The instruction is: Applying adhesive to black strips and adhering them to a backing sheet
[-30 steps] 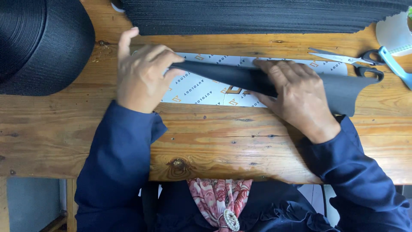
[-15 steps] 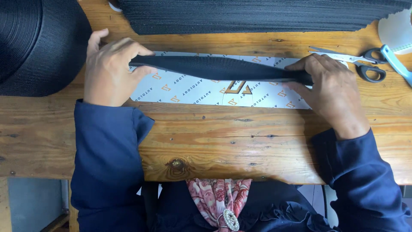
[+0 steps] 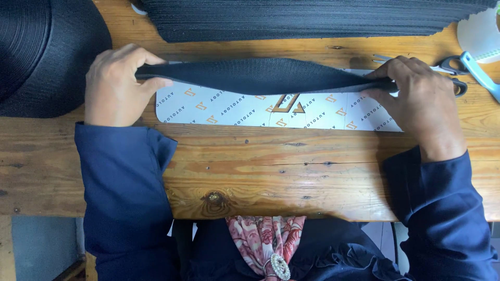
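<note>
On the wooden table (image 3: 250,171), a long black fabric strip (image 3: 260,75) is held stretched from left to right, just above a white printed card (image 3: 271,112) that lies flat on the boards. The strip is widest at its middle and narrows toward both ends, where it is gathered between fingers.

The left end of the strip is pinched by the left hand (image 3: 114,86): the thumb is set below the fabric and the curled fingers above it, pressed together. The right end is pinched in the same way by the right hand (image 3: 419,99), thumb under and fingers closed over the top edge. Both wrists are covered by dark blue sleeves (image 3: 125,192).

A stack of black strips (image 3: 302,21) is laid along the far edge of the table, well apart from the held piece. A large black roll of webbing (image 3: 41,52) is placed at the far left corner, near the left hand. Scissors (image 3: 453,70) with dark handles are partly hidden behind the right hand, and a light blue handled tool (image 3: 479,73) lies just beside them. A white object (image 3: 479,34) is seen at the far right edge; its kind cannot be told.
</note>
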